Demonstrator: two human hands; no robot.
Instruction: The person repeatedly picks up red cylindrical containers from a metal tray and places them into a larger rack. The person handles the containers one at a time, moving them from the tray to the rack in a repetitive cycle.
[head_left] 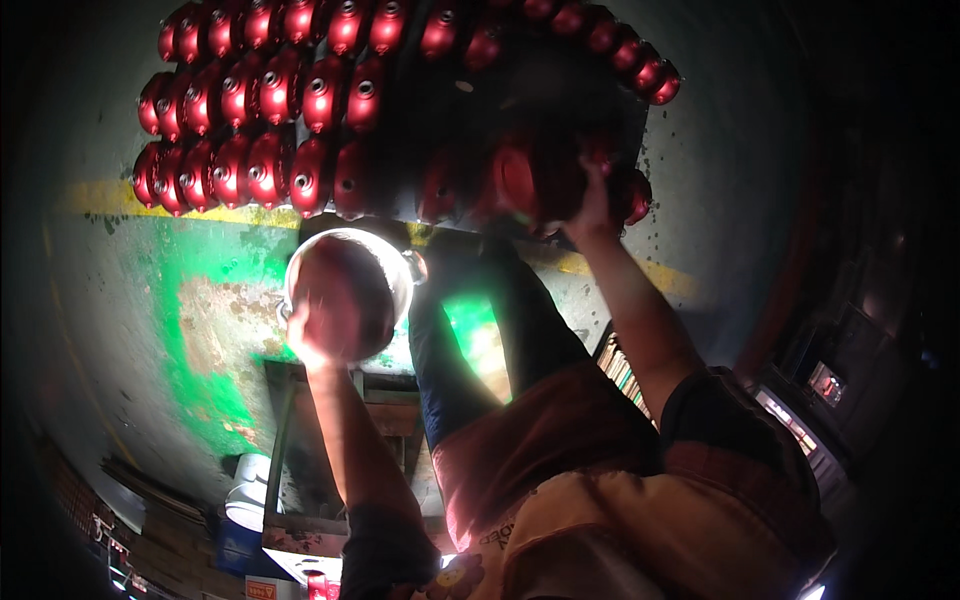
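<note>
My left hand (305,338) is closed on the lower left edge of a round pot (402,285). The pot has a bright pale rim, a dark reddish round face and a small side handle at its right. Farther right, my right hand (594,208) grips the side of a red rounded pot (515,180), which is blurred and in shadow, so its outline is partly lost. Beyond both hands, glossy red rounded metal pieces (268,168), each with a small round fitting, stand close together in rows on a dark surface (520,95).
Below my left forearm is a dark frame stand (277,450). Beside it are a white bucket (248,490) and a blue container (234,548). The floor (215,330) has green and yellow paint. My legs (540,320) are between the hands. The right side is very dark.
</note>
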